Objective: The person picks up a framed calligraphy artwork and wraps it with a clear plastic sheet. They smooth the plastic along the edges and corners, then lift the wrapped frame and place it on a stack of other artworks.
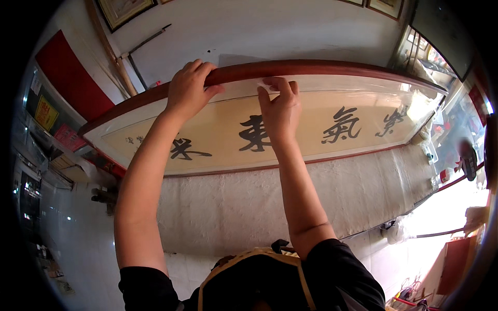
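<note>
A workshop with white walls, with framed pictures (pixel 122 10) hanging near the top edge of the view, surrounds a worktable covered in a pale, rough cloth (pixel 249 207) that reaches from the person's body out to the hands. On that cloth, under and just in front of both hands, lies a long framed calligraphy panel (pixel 290 129): tan paper with large black brush characters, a white border, and a dark reddish wooden frame (pixel 321 66) running along its far edge. A clear plastic film (pixel 363 90) covers the panel's face and shines most to the right of the hands. The left hand (pixel 189 90) is curled over the far wooden rail, fingers wrapped across its top and thumb on the near side, gripping the frame. The right hand (pixel 280 106) lies just beside it, to its right and slightly nearer the body, palm down on the panel's white border, with thumb and forefinger drawn together at the film's edge right below the rail; whether they actually nip the film or only press on it cannot be told. Both forearms stretch straight out from the lower edge, sleeves dark, with a tan-trimmed apron (pixel 257 277) between them. Left of the left hand, beyond the panel's end, a red board (pixel 72 78) leans on the wall beside wooden sticks (pixel 116 59). Far right of the right hand, glass shelving (pixel 430 57) and bright clutter blur toward the rim.
</note>
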The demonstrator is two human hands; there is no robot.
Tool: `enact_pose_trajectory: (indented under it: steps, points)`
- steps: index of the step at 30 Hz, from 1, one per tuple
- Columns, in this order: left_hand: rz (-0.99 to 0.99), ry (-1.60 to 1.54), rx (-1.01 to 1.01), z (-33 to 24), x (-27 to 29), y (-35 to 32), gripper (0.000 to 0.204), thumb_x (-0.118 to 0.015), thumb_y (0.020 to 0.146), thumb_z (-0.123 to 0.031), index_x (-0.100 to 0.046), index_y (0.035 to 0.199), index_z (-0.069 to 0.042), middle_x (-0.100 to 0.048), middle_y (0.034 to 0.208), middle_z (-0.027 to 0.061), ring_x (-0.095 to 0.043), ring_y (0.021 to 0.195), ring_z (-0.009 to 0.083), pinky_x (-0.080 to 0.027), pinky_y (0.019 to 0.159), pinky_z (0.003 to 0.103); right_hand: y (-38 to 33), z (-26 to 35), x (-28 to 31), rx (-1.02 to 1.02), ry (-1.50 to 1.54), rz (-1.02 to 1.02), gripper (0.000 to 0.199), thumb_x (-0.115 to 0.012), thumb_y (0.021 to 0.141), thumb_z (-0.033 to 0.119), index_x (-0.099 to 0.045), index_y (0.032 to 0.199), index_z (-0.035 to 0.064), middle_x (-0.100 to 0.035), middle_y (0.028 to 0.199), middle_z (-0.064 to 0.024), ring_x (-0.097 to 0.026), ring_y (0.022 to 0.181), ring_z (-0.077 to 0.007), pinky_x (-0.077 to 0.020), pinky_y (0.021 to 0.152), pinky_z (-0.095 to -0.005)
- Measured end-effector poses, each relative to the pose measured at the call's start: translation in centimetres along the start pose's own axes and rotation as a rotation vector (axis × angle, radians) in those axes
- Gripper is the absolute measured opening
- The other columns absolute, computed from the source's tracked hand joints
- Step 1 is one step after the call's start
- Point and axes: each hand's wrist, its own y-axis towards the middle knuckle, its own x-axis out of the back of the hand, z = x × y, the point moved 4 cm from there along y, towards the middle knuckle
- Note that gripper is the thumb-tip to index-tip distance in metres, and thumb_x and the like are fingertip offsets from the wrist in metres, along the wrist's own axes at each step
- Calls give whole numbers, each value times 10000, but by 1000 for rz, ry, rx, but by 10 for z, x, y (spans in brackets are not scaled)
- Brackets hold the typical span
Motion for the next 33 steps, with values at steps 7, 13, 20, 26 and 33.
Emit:
enact_pose_trajectory:
  steps: [7, 13, 20, 26, 33]
  points:
    - [-1, 22, 2, -1, -2, 2, 453, -808, 797, -383, -631, 1096, -93, -614, 987, 49, -613, 976, 263, -515, 814, 407, 2, -9, -4, -56, 114, 51, 144, -779, 820, 108, -762, 961, 85, -563, 922, -51, -563, 792, -172, -495, 707, -324]
    - [-16, 32, 4, 0, -2, 1, 444, -808, 798, -377, -633, 1090, -91, -613, 979, 47, -611, 972, 261, -515, 820, 406, 3, -3, 2, 38, 139, 186, 122, -735, 826, 71, -728, 947, 76, -653, 957, -88, -634, 648, -225, -517, 658, -347]
    - [-15, 22, -3, -2, -6, 2, 487, -802, 807, -397, -634, 1126, -69, -617, 1009, 66, -617, 988, 280, -514, 820, 406, -11, -3, -10, -220, 285, 83, 120, -705, 896, 103, -703, 990, 29, -687, 1005, -89, -659, 627, -163, -527, 627, -304]
    - [-13, 63, -8, -1, -2, -2, 493, -805, 804, -397, -635, 1131, -70, -628, 1024, 62, -621, 995, 278, -517, 824, 404, -12, 6, -18, -199, 145, 15, 182, -745, 900, 191, -712, 969, 26, -652, 999, -71, -666, 717, -159, -524, 705, -323]
    - [-74, 39, -34, 3, -2, -4, 440, -809, 796, -371, -633, 1093, -98, -628, 981, 48, -624, 957, 261, -520, 805, 406, -16, 12, -34, -323, 223, -140, 157, -760, 883, 179, -707, 907, 33, -626, 959, -66, -642, 736, -225, -509, 706, -344]
